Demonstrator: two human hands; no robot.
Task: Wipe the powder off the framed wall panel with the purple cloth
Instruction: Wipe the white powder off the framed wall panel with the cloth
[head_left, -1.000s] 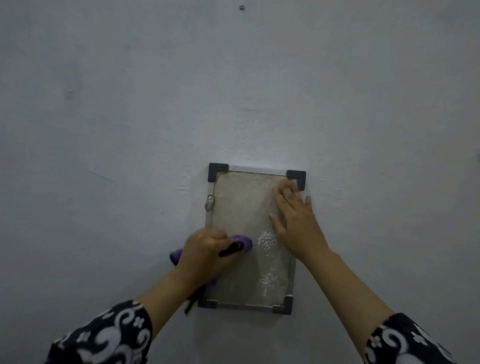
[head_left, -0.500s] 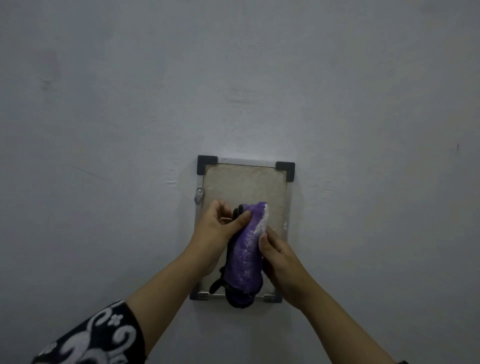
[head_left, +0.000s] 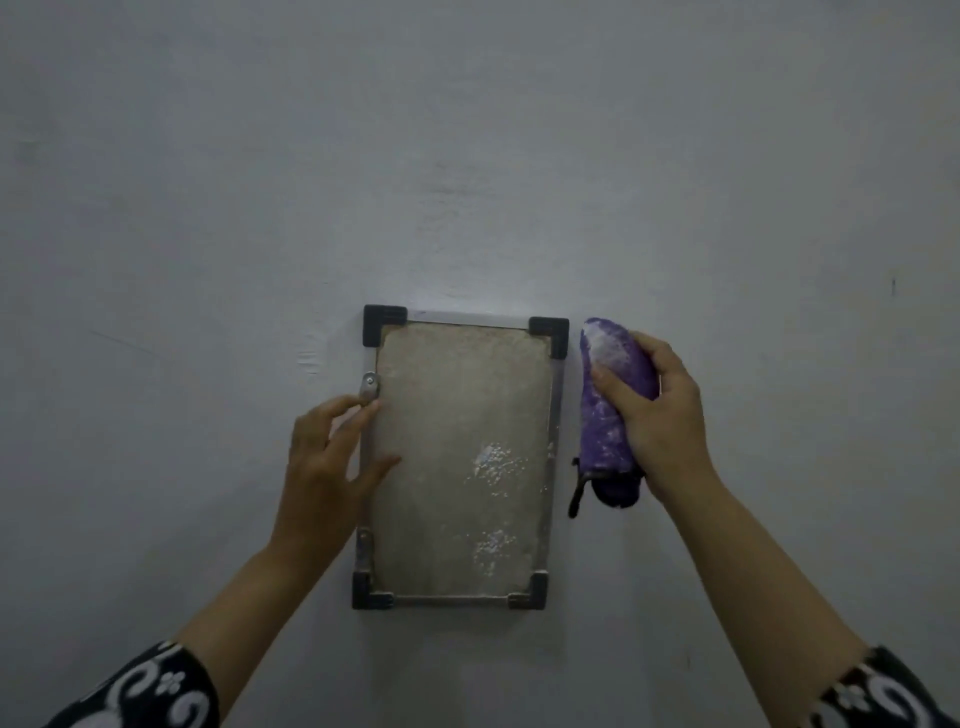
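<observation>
Faced a plain grey wall (head_left: 467, 156), dimly lit, scuffed here and there. Hung on it, a framed panel (head_left: 457, 415), upright and rectangular, with black corner caps (head_left: 383, 323) and a small metal clip (head_left: 370, 387) on the left edge. Showed a mottled beige face, with two patches of white powder (head_left: 493, 462) in the lower right part, one above the other, and a few specks along the right rail. Held the purple cloth (head_left: 613, 410) off the panel, just beside its right edge, rolled into an upright bundle, dusted white at the top and down its front, a dark strap hanging from its lower end. Kept the right hand (head_left: 660, 415) clenched around the bundle from the right, thumb across its front. Set the left hand (head_left: 327, 462) loose and spread at the panel's left edge, grasping nothing, fingertips by the clip, thumb lying over the frame onto the face. Wore black sleeves (head_left: 150, 691) with white swirls on both forearms.
</observation>
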